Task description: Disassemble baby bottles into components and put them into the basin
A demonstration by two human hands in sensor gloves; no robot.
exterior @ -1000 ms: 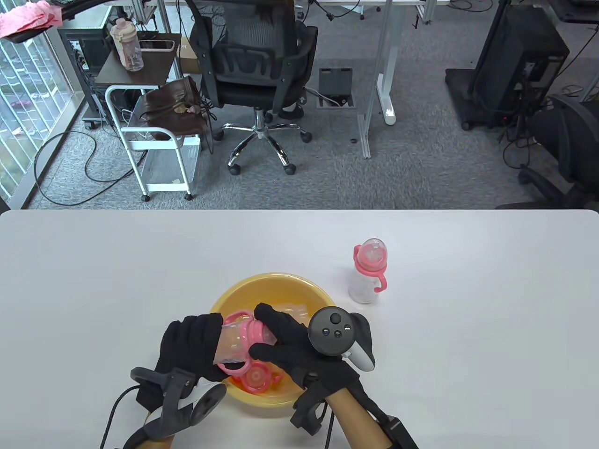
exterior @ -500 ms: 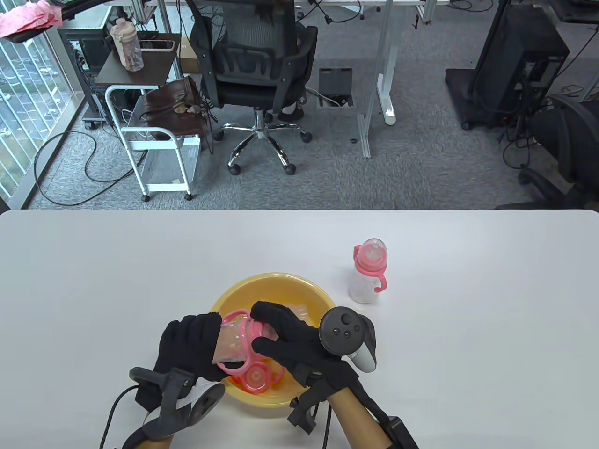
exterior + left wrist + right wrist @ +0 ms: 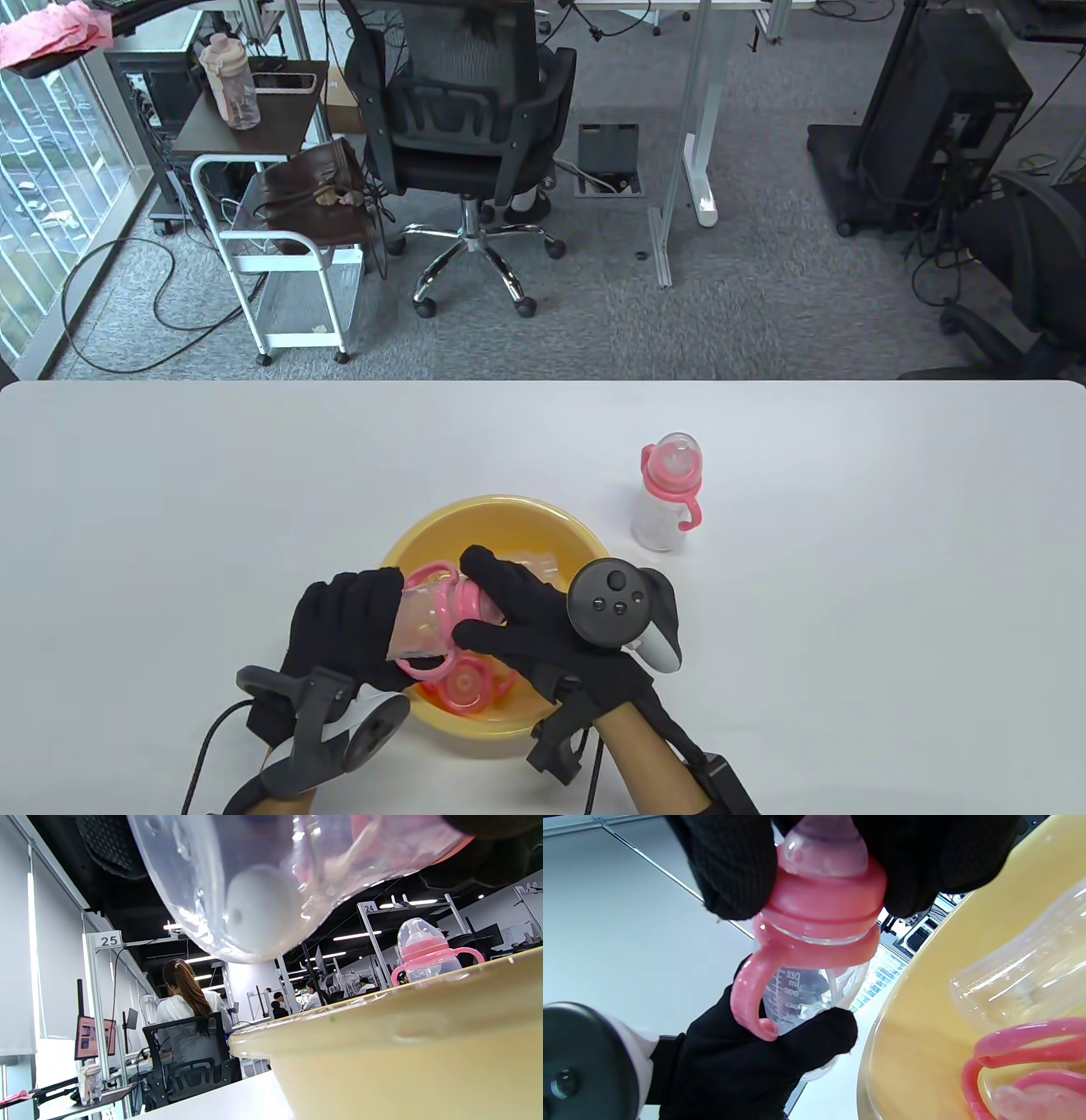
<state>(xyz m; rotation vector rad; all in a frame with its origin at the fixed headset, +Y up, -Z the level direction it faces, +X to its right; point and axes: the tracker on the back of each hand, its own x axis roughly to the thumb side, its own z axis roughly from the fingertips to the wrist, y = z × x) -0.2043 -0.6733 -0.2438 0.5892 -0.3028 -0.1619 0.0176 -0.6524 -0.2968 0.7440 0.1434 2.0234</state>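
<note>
Over the yellow basin (image 3: 560,531) I hold a clear baby bottle (image 3: 417,624) lying sideways. My left hand (image 3: 344,628) grips its clear body (image 3: 801,993), while my right hand (image 3: 517,615) grips its pink screw collar (image 3: 825,904) with the nipple (image 3: 823,851) between the fingers. The bottle's pink handle ring (image 3: 751,993) hangs below the collar. Inside the basin lie a clear bottle body (image 3: 1022,971), a pink handle ring (image 3: 1022,1043) and a pink collar piece (image 3: 465,686). A second whole bottle (image 3: 668,492) with a pink collar stands upright on the table, right of the basin.
The white table (image 3: 848,594) stretches wide on both sides of the basin. Beyond its far edge stand an office chair (image 3: 462,127) and a white cart (image 3: 280,255). The basin's wall (image 3: 403,1065) fills the lower right of the left wrist view.
My right hand has rocked slightly on the pink collar, its tracker shifting right and then back left. The left hand and the bottle body have stayed in place.
</note>
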